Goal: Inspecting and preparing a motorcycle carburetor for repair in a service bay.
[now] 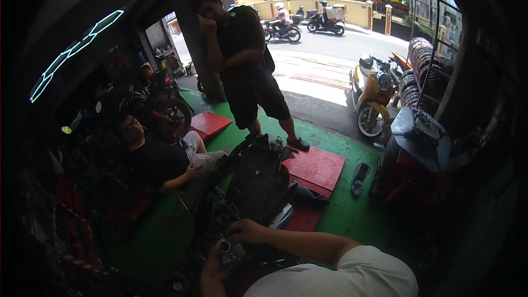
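Note:
A grey metal engine part point(235, 254) with a round opening sits low in the middle of the view, at the near end of a partly stripped motorcycle point(256, 173). My left hand point(214, 267) is closed around the near left side of this part. Just above it, my right hand point(247, 231) has its fingers bent and pinched together by the part's upper edge. Whatever lies between those fingertips is too small and dark to make out.
The motorcycle rests on a red ramp point(316, 168) over a green floor point(352, 225). A person point(236, 49) stands beyond it; another person point(159, 157) sits at left. A dark-and-grey scooter point(418, 137) and a yellow scooter point(377, 91) stand right. Tires point(421, 58) are stacked behind.

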The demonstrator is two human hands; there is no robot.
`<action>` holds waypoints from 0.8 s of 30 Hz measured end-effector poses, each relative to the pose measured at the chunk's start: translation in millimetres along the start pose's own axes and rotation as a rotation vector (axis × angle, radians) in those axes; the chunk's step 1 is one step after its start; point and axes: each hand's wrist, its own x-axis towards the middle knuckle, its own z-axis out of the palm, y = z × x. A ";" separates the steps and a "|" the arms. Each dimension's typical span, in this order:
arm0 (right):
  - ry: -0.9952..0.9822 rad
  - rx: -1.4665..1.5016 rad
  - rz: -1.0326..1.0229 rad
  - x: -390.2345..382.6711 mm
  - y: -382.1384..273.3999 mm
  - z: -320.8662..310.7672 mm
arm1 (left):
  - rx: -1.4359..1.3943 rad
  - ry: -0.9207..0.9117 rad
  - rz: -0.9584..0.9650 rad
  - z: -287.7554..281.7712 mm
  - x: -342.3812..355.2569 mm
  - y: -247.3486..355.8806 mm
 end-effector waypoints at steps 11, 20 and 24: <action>0.025 0.030 -0.008 -2.8 -6.5 12.9 | 0.010 0.012 0.017 -21.2 -2.9 -6.7; -0.055 -0.081 0.116 4.7 -7.1 -0.1 | 0.001 -0.012 0.015 -13.7 4.5 -4.4; -0.019 -0.020 0.009 4.7 2.5 -3.1 | -0.058 -0.032 0.024 -6.5 9.1 -3.7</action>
